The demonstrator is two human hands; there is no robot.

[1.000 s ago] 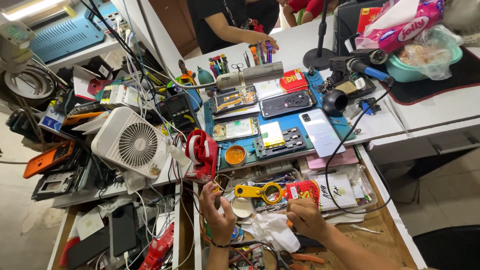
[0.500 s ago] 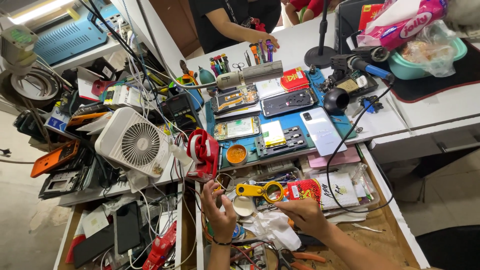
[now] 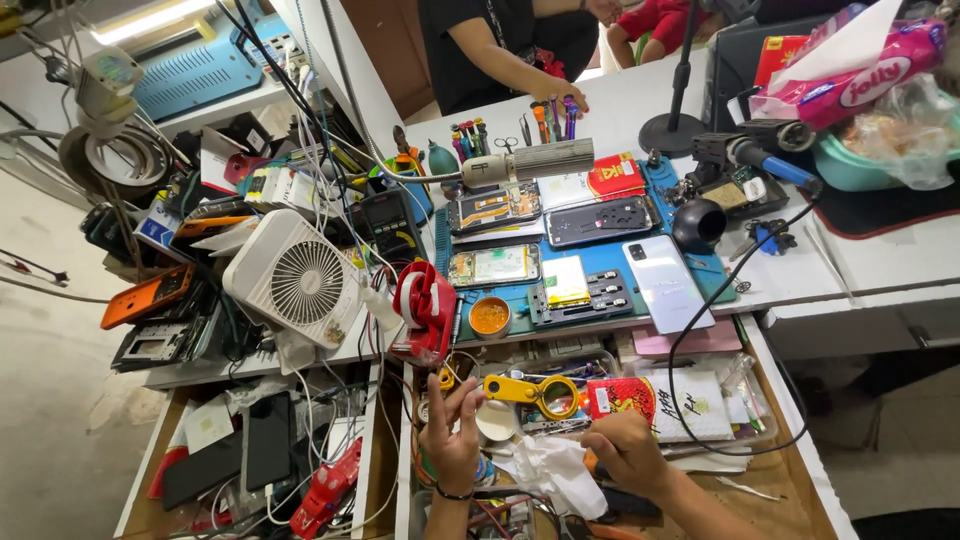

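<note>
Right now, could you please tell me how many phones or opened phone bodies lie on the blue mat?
4: two opened bodies at the back, one opened body front left, and a white phone face down front right. Clutter may hide others.

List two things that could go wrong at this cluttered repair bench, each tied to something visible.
1. The white cloth by the right hand lies among loose wires; a pull might snag them.
2. The left hand is raised beside the yellow magnifier in a crowded drawer; a nudge could knock small parts loose.
</note>
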